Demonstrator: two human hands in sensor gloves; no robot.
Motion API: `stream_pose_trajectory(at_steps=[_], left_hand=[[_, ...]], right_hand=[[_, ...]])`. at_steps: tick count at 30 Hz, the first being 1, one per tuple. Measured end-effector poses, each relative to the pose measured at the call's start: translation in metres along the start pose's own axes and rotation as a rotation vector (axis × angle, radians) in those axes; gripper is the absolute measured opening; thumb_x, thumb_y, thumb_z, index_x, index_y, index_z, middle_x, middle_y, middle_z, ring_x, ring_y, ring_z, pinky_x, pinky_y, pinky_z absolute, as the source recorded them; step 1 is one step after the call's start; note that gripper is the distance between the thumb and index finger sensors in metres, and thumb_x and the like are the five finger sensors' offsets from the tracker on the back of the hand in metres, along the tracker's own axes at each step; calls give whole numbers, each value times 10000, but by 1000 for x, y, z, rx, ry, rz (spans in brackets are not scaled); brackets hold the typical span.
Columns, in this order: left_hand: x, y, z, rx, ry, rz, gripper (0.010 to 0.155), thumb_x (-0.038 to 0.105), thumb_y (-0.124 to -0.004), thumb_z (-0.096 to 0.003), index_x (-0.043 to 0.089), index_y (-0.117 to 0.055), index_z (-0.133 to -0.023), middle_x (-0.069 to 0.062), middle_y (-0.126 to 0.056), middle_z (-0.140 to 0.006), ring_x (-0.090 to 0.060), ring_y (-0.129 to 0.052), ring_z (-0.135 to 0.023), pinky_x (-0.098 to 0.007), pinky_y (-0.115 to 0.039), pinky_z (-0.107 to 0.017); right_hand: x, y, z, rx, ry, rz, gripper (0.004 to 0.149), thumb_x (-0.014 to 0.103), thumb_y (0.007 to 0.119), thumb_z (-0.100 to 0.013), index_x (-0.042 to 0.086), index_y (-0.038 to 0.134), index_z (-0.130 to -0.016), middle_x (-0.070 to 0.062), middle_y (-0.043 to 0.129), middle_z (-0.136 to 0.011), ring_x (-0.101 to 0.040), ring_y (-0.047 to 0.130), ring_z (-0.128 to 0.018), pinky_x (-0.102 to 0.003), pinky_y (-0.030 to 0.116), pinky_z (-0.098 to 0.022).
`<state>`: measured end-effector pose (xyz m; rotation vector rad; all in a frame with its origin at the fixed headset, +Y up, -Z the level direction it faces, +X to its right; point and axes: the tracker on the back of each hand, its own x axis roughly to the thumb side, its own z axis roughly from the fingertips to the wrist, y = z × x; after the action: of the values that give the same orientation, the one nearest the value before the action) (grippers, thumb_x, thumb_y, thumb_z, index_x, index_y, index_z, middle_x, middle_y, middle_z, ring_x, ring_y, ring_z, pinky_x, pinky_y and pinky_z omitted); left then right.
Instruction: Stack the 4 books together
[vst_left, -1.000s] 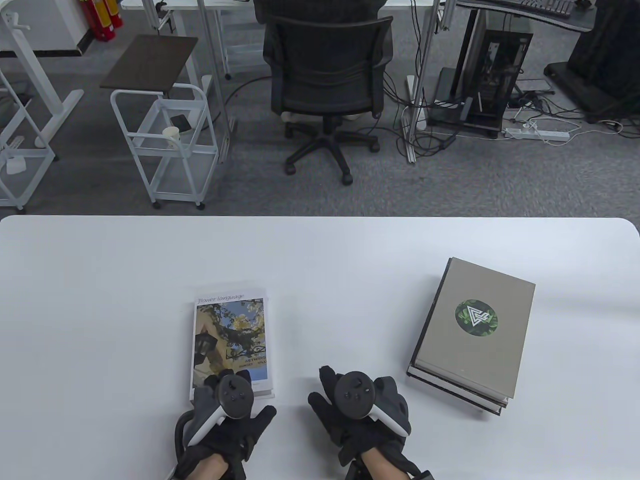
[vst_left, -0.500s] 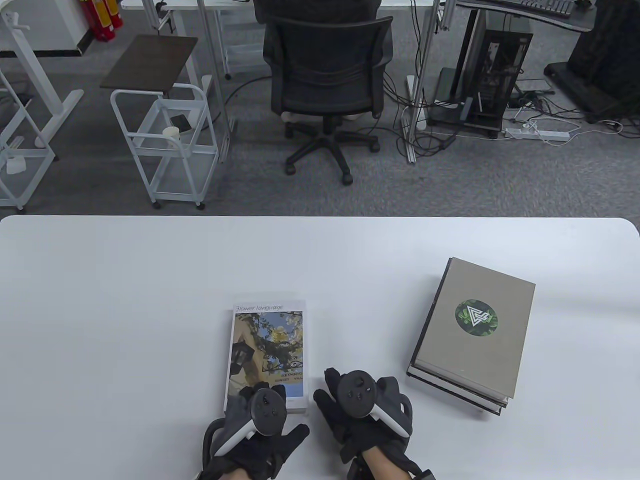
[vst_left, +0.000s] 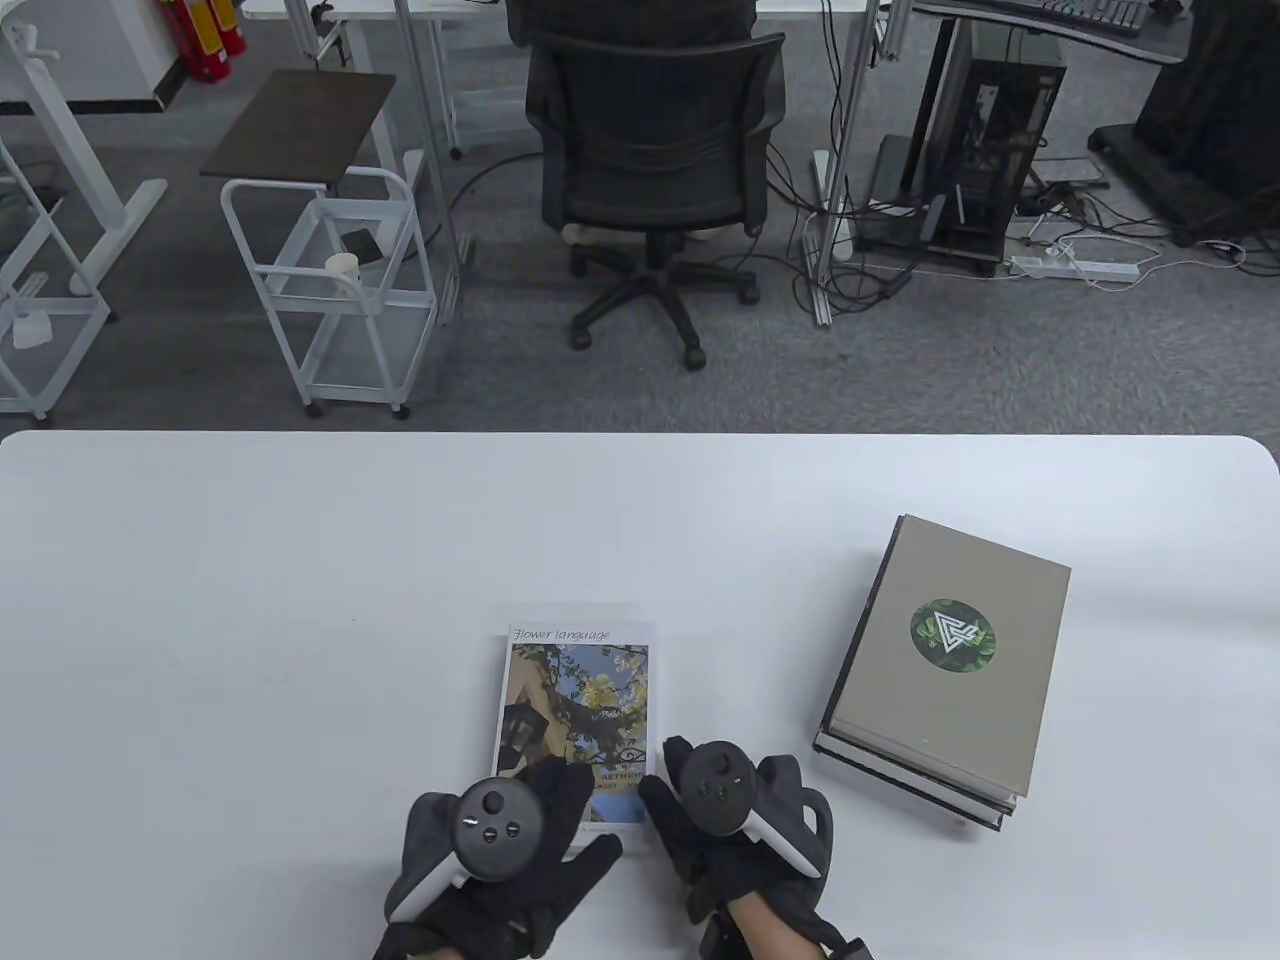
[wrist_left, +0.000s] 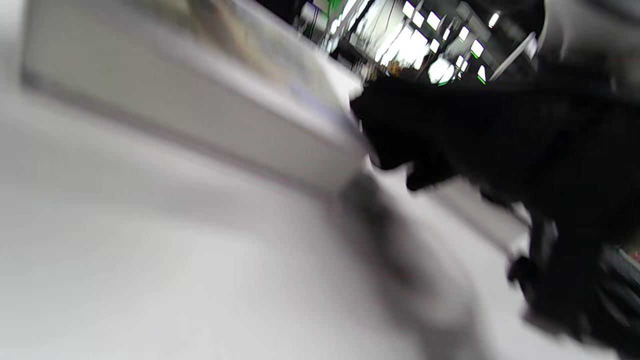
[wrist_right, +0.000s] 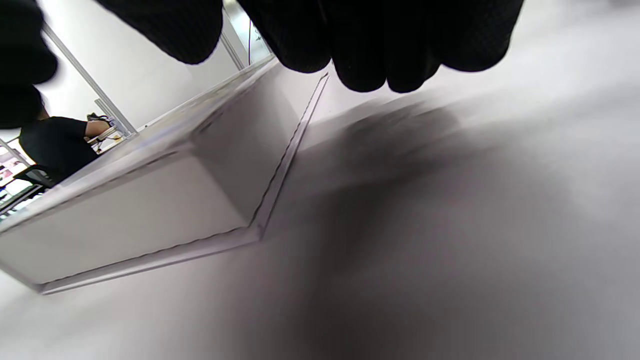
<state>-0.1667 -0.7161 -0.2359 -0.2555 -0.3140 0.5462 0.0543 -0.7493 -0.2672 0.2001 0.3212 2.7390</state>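
The white table (vst_left: 300, 600) spreads out under both my hands. On its right side sits the grey stack (vst_left: 945, 660): a grey-covered book with a round green emblem on top and the edges of other volumes showing beneath it, square to each other and turned slightly off the table's edge. I cannot count the volumes in it for sure.

Well apart from that stack, near the front edge at the middle, lies the flower book (vst_left: 578, 720), flat, its photo cover up and its title line at the far end. The right wrist view shows a pale thick block (wrist_right: 150, 210) resting flat on the table; I cannot say whether it is one book or two.

My left hand (vst_left: 500, 850) lies over the near end of the flower book, fingers (vst_left: 565, 790) spread out flat on the cover, the thumb pointing off towards the right. It presses down rather than clasps. The left wrist view is too blurred to add more than a dark glove beside the book's corner.

My right hand (vst_left: 735, 820) sits just beside the book's near right corner, its fingers (wrist_right: 380, 55) curled downward over the table. Whether they touch the book's edge I cannot tell, and nothing is visibly held in that hand.
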Motion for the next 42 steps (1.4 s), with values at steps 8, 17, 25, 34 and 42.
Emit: stream_pose_trajectory(at_steps=[8,17,25,34,42], left_hand=[[-59,29,0,147,215,87,791,626,-563,-487,104,-443,-1068,-135,-693,-879,-232,-893,-535,-517,-759,-452],[-100,8,-13,-15,366,183,746,609,-571,-487,42,-693,-955,-85,-947,-540,-203,-964,-217,-499,-828,-238],[-96,-8,-21,-102,353,133,745,603,-571,-486,47,-655,-975,-93,-947,-553,-213,-968,-227,-504,-827,-249],[-82,-20,-22,-157,313,68,757,598,-571,-486,45,-580,-1003,-105,-939,-566,-227,-975,-254,-515,-826,-272],[-80,-21,-22,-141,299,28,769,592,-580,-481,22,-588,-996,-105,-939,-555,-243,-982,-260,-529,-825,-279]], right_hand=[[3,6,0,20,-1,54,750,606,510,-651,33,551,-1133,-312,486,-1125,-586,434,-1010,-673,538,-710],[3,11,-2,74,3,63,800,624,497,-640,-9,547,-1126,-300,400,-1148,-558,299,-1039,-731,415,-731],[0,18,-6,152,0,-15,826,616,478,-643,-59,510,-1117,-322,368,-1144,-582,277,-1026,-732,406,-732],[0,20,-8,159,-12,-3,791,602,485,-648,-30,523,-1122,-330,361,-1142,-598,292,-1019,-739,417,-724],[8,14,-3,100,-41,3,780,588,514,-653,-25,478,-1134,-348,336,-1135,-615,298,-1008,-725,460,-720]])
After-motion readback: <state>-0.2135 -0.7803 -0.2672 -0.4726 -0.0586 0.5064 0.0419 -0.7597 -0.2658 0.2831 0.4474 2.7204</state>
